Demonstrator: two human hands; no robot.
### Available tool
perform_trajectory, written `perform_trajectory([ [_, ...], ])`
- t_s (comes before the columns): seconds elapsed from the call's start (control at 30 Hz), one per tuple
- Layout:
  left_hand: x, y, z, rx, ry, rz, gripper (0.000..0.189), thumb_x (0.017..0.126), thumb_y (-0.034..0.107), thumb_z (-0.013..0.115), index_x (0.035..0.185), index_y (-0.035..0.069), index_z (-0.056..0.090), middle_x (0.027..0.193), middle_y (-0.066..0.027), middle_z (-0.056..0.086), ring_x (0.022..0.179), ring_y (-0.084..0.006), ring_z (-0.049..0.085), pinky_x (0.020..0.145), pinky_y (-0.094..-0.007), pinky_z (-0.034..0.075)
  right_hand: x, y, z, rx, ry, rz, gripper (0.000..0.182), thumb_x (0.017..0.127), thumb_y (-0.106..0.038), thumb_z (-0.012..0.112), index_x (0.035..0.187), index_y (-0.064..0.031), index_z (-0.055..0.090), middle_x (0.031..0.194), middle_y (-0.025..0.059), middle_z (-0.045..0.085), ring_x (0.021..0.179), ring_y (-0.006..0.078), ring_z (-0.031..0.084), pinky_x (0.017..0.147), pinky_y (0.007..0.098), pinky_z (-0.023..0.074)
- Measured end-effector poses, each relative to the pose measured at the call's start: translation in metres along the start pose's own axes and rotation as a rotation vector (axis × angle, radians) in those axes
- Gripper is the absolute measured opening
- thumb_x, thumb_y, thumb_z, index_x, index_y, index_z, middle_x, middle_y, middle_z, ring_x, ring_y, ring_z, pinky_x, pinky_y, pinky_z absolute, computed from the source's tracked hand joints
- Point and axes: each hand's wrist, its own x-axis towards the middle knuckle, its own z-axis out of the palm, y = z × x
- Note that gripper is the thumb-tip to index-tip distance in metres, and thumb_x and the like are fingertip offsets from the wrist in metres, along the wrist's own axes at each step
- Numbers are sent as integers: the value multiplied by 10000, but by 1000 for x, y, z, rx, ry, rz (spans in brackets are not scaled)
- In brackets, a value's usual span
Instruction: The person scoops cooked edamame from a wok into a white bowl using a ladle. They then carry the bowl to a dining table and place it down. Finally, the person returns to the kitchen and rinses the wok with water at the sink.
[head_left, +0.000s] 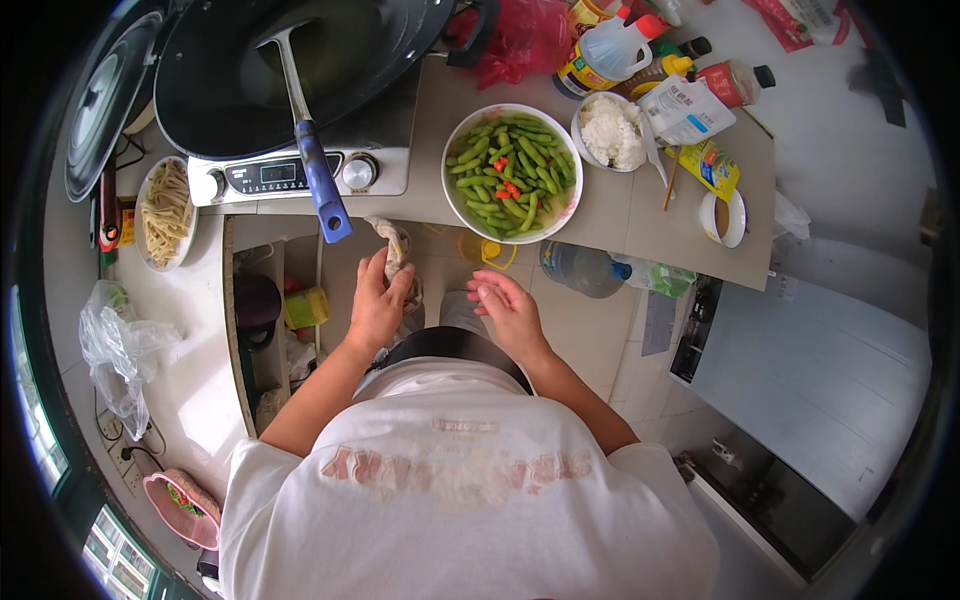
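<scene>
My left hand (380, 300) grips a crumpled beige cloth (391, 238) in front of the counter. My right hand (508, 307) is held in the air with its fingers loosely curled and nothing in them. Beyond the hands, a white bowl (448, 196) of green soybean pods (517, 169) with red chilli pieces (508, 191) stands at the counter's edge. A black wok (217, 112) sits on an induction cooker (300, 176) at the left. Resting in the wok is a metal spatula (289, 71), its blue handle (321, 180) jutting over the front edge.
A bowl of rice (611, 131), seasoning bottles (611, 52) and a small bowl (724, 219) stand on the right of the counter (600, 217). To the left are a plate of pale strips (166, 214) and a plastic bag (120, 337). A large water bottle (577, 268) lies below the counter.
</scene>
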Motion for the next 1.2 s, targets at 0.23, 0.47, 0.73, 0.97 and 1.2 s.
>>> perform_trajectory([
  [0.23, 25, 12, 2, 195, 138, 262, 473, 873, 206, 500, 1279, 6, 363, 1195, -194, 395, 1036, -371, 470, 895, -389, 405, 50, 2, -60, 224, 346, 92, 248, 955, -236, 415, 1057, -24, 494, 904, 108, 623, 744, 164, 602, 625, 265, 459],
  [0.47, 57, 24, 51, 305, 217, 341, 523, 849, 122, 495, 1332, 43, 313, 1301, -179, 371, 1101, -391, 443, 907, -415, 403, 65, -12, -77, 262, 289, 124, 231, 946, -210, 411, 1016, -11, 506, 858, 106, 629, 725, 171, 624, 561, 251, 443],
  [0.73, 57, 27, 69, 387, 316, 270, 600, 757, 91, 594, 1291, 9, 334, 1217, -234, 397, 1037, -416, 465, 851, -419, 440, 69, -5, -89, 227, 327, 112, 204, 928, -169, 418, 964, -2, 529, 791, 98, 630, 618, 161, 618, 508, 242, 451],
  [0.97, 66, 29, 70, 533, 315, 398, 620, 706, 52, 606, 1273, 21, 358, 1178, -209, 428, 1052, -406, 424, 889, -436, 400, 66, -3, -106, 194, 307, 111, 204, 924, -163, 422, 950, 9, 529, 767, 99, 623, 605, 152, 608, 509, 238, 457],
  [1.2, 73, 28, 83, 528, 370, 399, 577, 725, 52, 579, 1262, 30, 369, 1130, -199, 462, 1031, -403, 429, 904, -449, 373, 56, 0, -125, 179, 296, 86, 210, 920, -149, 422, 908, 22, 542, 721, 90, 615, 566, 138, 605, 487, 232, 486],
])
